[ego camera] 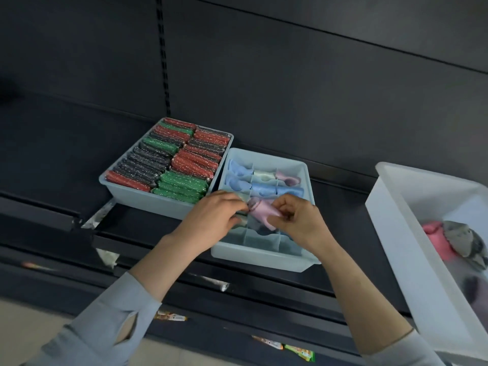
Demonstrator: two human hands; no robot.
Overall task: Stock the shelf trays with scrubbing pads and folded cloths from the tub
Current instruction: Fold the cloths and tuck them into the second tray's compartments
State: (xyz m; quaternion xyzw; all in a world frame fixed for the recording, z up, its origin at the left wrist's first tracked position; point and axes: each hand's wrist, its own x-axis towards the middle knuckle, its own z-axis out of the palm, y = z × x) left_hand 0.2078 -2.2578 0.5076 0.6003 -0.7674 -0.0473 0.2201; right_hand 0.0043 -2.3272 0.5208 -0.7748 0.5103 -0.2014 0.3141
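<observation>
cloth (262, 212), pink, soft and rolled, sits pinched between my left hand (211, 220) and right hand (295, 220) above the divided tray (303, 260). beyond the grip, six cells hold rolls; nearer cells look unfilled. left of the grip, the pad tray (126, 192) is packed with glittery red, green and grey pads. right of it, the smooth white tub (390, 233) holds more cloths, so i judge stocking partly done.
</observation>
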